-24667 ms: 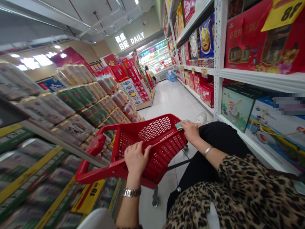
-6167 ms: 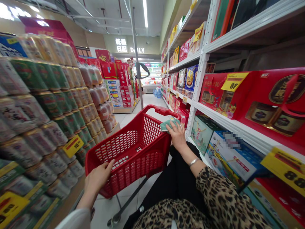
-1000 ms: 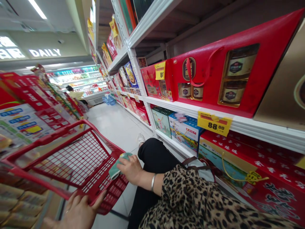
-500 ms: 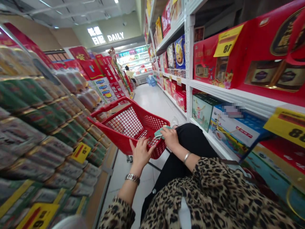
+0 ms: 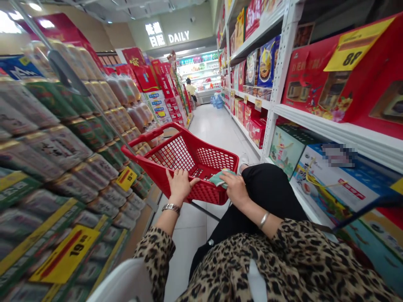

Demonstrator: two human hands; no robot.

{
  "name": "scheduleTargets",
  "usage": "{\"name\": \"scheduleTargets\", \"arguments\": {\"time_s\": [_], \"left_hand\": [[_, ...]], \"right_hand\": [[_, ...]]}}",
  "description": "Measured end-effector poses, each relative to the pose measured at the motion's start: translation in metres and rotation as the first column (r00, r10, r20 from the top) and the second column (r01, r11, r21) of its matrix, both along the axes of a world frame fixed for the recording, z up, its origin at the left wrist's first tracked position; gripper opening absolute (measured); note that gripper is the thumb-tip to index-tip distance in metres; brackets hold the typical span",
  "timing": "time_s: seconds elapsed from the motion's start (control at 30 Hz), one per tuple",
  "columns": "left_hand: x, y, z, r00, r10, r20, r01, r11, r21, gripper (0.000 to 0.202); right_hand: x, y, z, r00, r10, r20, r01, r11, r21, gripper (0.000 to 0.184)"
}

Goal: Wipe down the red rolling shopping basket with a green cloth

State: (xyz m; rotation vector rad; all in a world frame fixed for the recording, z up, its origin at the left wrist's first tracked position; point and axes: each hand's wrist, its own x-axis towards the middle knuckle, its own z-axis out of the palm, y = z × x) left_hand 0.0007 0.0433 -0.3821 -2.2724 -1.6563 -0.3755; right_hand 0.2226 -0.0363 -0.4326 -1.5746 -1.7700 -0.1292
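A red plastic shopping cart (image 5: 189, 155) with a latticed basket stands tilted in the picture in front of me. My left hand (image 5: 180, 185) rests on its near rim, fingers spread and thumb pointing right. Closed around a pale green cloth (image 5: 216, 178), my right hand (image 5: 236, 188) presses it against the rim at the cart's right end. Part of the cloth is hidden under the fingers. Inside, the basket's red floor shows through gaps, and I see no goods lying in it.
Stacked packs of canned drinks (image 5: 63, 147) line the left side. White shelves (image 5: 280, 75) with red gift boxes (image 5: 315, 84) rise at the right. A white curved object (image 5: 122, 283) is at bottom left. Farther down the aisle are blue water bottles (image 5: 216, 100) and a person (image 5: 190, 89).
The view has turned left and tilted slightly. My right hand and the cloth have shifted a little along the rim; my left hand stays on the cart.
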Motion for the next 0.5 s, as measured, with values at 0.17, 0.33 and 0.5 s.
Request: {"name": "scheduleTargets", "arguments": {"time_s": [0.17, 0.33, 0.5], "left_hand": [[0.03, -0.004, -0.003, 0.998, 0.042, 0.05, -0.043, 0.999, 0.033, 0.054], [0.071, -0.006, -0.01, 0.986, 0.046, 0.158, -0.051, 0.998, 0.033, 0.049], [0.084, -0.013, -0.015, 0.94, -0.155, 0.304, 0.147, 0.988, 0.048, 0.032]], "right_hand": [[0.019, 0.0, -0.002, 0.998, -0.049, 0.049, 0.049, 0.999, -0.003, 0.051], [0.019, 0.018, 0.012, 0.973, -0.169, 0.159, 0.185, 0.978, -0.097, 0.048], [0.012, 0.038, 0.03, 0.959, -0.13, 0.25, 0.17, 0.975, -0.145, 0.042]]}}
